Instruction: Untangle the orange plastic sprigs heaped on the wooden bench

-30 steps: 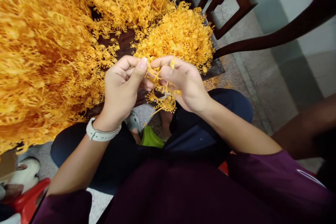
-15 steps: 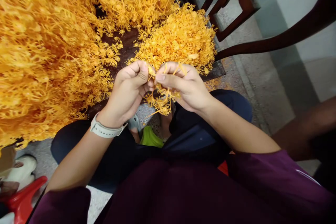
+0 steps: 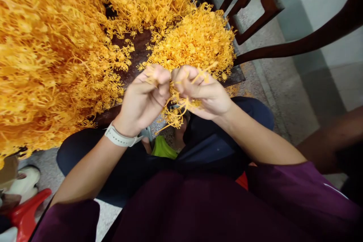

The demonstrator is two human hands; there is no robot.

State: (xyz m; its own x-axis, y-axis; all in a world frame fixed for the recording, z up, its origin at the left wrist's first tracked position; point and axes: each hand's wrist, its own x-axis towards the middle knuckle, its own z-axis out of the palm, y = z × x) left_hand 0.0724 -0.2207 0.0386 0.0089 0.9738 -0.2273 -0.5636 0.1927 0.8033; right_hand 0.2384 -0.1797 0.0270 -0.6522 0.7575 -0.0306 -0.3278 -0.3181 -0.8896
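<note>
Close together above my lap, both hands are closed and smeared by motion. My left hand (image 3: 146, 94) pinches a small yellow plastic piece (image 3: 152, 77), whose shape is blurred. Fingers of my right hand (image 3: 205, 92) are curled round thin yellow plastic flower stems (image 3: 177, 115). Their spidery tips dangle below the palms, and some strands poke out above the fingers. Just beyond my hands lies a mound of similar yellow plastic flower pieces (image 3: 195, 39).
Larger heaps of yellow plastic flower pieces (image 3: 56, 56) cover the left and back of a dark wooden surface (image 3: 138, 47). Carved dark wood (image 3: 269, 50) curves along the right. A red plastic object (image 3: 28, 215) stands at lower left. Another person's limb (image 3: 334, 138) shows at right.
My left hand has rolled upward and shifted slightly right, its yellow piece now blurred. My right hand has turned a little, and the dangling stems have swung slightly.
</note>
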